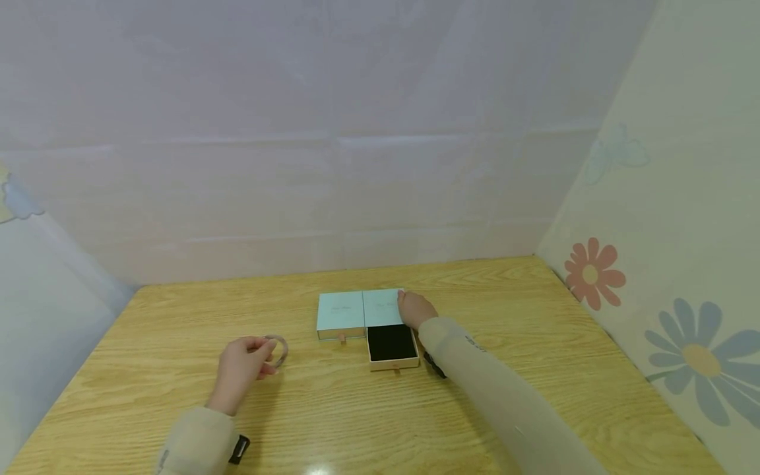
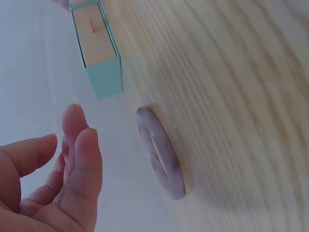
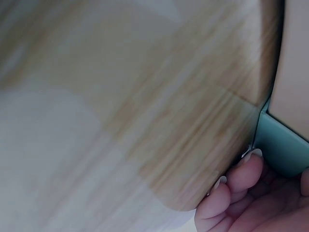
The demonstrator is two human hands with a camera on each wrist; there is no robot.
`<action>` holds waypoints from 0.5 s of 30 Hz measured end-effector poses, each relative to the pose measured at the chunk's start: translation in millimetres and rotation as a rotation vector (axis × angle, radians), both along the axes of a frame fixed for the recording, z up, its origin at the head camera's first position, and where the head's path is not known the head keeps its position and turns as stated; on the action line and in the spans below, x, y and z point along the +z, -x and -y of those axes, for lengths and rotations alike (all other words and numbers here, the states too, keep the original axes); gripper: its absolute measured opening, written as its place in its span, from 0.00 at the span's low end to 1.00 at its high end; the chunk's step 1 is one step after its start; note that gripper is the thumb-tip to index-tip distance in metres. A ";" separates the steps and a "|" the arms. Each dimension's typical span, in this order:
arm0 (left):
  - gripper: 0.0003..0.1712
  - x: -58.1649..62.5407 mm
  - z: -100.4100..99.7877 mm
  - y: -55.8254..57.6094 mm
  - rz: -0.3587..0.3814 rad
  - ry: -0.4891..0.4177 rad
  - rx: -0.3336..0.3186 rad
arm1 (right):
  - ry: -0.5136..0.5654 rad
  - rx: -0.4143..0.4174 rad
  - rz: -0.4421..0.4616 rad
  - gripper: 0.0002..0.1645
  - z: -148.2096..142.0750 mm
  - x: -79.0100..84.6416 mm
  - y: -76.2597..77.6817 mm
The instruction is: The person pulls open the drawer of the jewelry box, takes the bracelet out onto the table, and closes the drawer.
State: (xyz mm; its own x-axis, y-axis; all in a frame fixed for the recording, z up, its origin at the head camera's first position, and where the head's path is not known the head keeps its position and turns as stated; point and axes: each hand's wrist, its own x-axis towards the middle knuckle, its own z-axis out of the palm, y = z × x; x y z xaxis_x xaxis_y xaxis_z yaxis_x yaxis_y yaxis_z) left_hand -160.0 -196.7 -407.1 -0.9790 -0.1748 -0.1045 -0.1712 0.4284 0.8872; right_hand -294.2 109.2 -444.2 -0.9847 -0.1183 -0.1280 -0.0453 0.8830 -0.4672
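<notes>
In the left wrist view a greyish-mauve bangle [image 2: 161, 150] lies on the wooden table. My left hand [image 1: 239, 366] is over it, thumb and fingers apart with nothing between them; the bangle [image 1: 285, 349] overlaps the fingertips in the head view. Two pale blue boxes stand side by side further back. The left box [image 1: 341, 311] is closed, a small pull tab on its front. From the right box [image 1: 380, 305] a drawer with a black lining [image 1: 392, 343] sticks out toward me. My right hand [image 1: 417, 310] grips that box's right side, fingers curled at its teal edge [image 3: 282, 145].
The wooden table [image 1: 320, 409] runs back to a pale draped wall [image 1: 332, 198]. On the right a wall panel with printed flowers [image 1: 700, 359] borders the table. Each wrist carries a black strap, one of them the left strap [image 1: 239, 449].
</notes>
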 end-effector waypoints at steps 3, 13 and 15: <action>0.18 1.7 -4.8 -0.9 0.000 -0.016 0.001 | 0.002 -0.006 0.003 0.33 0.5 1.2 -0.2; 0.16 -3.0 -12.6 -4.4 0.011 -0.103 0.027 | 0.008 -0.015 0.003 0.32 -0.5 0.3 -0.1; 0.16 -4.9 -13.0 -4.9 0.010 -0.108 0.033 | 0.008 -0.015 0.005 0.33 -0.7 -0.5 0.2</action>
